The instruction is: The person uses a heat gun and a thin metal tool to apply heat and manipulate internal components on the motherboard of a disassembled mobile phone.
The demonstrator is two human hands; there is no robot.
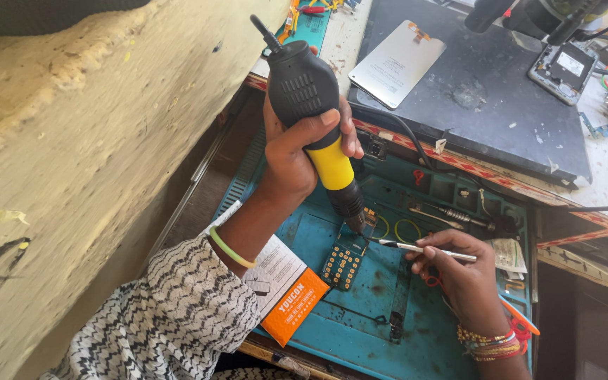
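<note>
Heating small circuit board (341,265) on teal mat (360,331): left hand (297,151) grip wrapped around hot-air tool (316,116), right hand (462,271) pinching tweezers (416,247); next calls for steady nozzle, gentle lift.

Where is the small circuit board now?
In the head view, the small circuit board lies on the blue mat, just below the heat tool nozzle, between the orange box and the right hand.

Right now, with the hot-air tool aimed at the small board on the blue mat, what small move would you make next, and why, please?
Probably keep the black-and-yellow hot-air tool in the left hand steady and nudge the part with the metal tweezers in the right hand. The nozzle hangs just above the small gold-dotted circuit board on the blue work mat, and the tweezer tips already sit beside the nozzle.
</note>
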